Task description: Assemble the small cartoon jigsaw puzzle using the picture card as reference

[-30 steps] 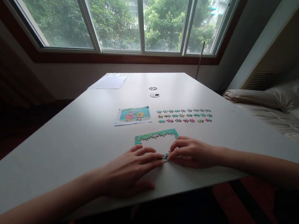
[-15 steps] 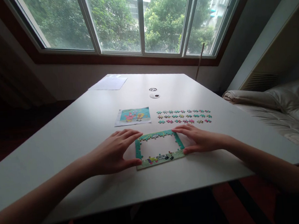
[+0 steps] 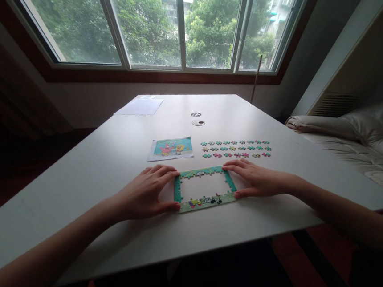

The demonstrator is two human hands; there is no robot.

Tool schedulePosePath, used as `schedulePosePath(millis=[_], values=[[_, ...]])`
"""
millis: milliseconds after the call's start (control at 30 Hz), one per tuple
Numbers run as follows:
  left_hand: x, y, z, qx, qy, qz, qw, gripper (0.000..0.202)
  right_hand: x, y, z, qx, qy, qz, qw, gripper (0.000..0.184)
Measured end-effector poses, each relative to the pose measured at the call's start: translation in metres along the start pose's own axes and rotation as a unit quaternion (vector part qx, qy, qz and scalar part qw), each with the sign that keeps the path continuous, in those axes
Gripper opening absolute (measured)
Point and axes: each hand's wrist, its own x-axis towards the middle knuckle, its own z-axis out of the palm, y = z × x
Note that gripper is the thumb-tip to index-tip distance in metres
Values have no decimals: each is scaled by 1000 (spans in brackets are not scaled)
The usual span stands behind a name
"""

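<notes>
A jigsaw border frame (image 3: 205, 201), green with a hollow middle, lies near the front of the white table (image 3: 113, 168). My left hand (image 3: 145, 192) rests against its left side, fingers stretched and thumb at the lower left corner. My right hand (image 3: 257, 180) presses against its right side in the same way, fingers spread. Neither hand holds a piece. Beyond the frame lie several loose puzzle pieces (image 3: 235, 148) in rows, and a printed reference picture (image 3: 171, 148) to their left.
A sheet of paper (image 3: 139, 106) lies at the far left of the table, and two round cable ports (image 3: 197, 119) sit in the middle. A bed with pale bedding (image 3: 361, 137) stands to the right. Windows fill the far wall.
Both hands moved from the frame's bottom edge out to its left and right sides. The frame has been squared up and shifted slightly toward the far side.
</notes>
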Motion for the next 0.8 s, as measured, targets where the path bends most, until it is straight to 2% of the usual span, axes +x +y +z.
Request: schedulePosePath(millis=[233,600,800], values=[[1,-1,2,-11,-1,8,1000,69,-2,2,2,-9,18,-3,1000,76],[1,-1,3,-13,3,11,1000,67,-4,3,1,-10,9,-6,1000,77],[0,-4,-1,-4,5,10,1000,73,-6,4,-1,-14,-6,5,1000,82]])
